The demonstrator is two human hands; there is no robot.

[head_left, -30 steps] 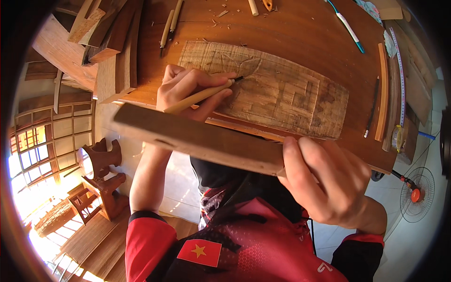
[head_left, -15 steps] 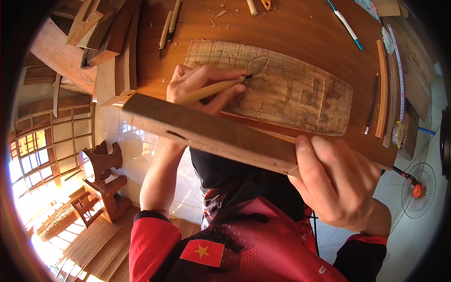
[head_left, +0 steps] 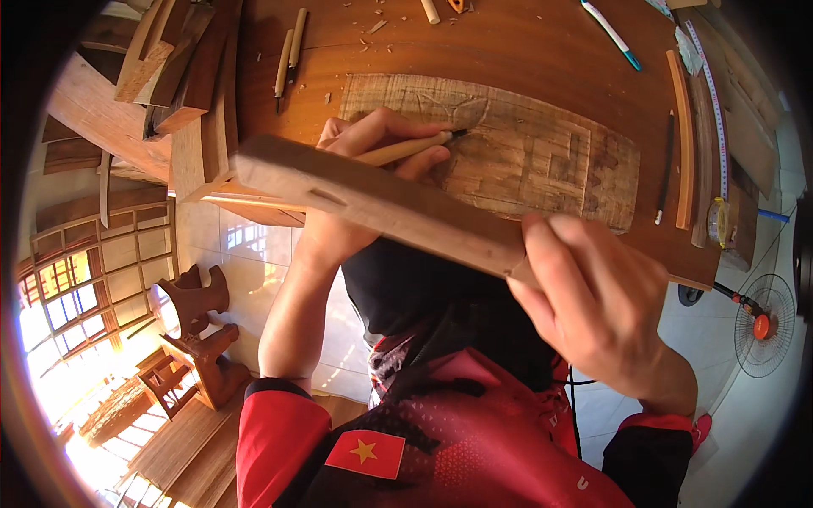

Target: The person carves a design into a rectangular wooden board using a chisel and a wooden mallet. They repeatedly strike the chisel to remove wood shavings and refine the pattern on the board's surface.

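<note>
My left hand (head_left: 378, 129) grips a pale wooden-handled carving tool (head_left: 398, 151), its dark tip resting on the carved wooden board (head_left: 542, 169) near an incised branching shape. A long brown wooden bar (head_left: 381, 203) is held by one end in my right hand (head_left: 593, 313), fingers wrapped round it. The bar crosses above my left hand and hides part of it and part of that tool's handle.
Stacked planks (head_left: 203, 102) lie at the table's (head_left: 491, 51) left. Carving tools (head_left: 284, 63), shavings and a white-and-teal pen (head_left: 610, 34) lie farther back. Strips (head_left: 677, 135) and a tape measure (head_left: 718, 212) line the right, near a fan (head_left: 762, 326). Wooden furniture (head_left: 195, 356) stands lower left.
The wooden bar and my right hand have risen in the picture, the bar now blurred over my left hand. My left hand and its tool have shifted slightly rightward along the board.
</note>
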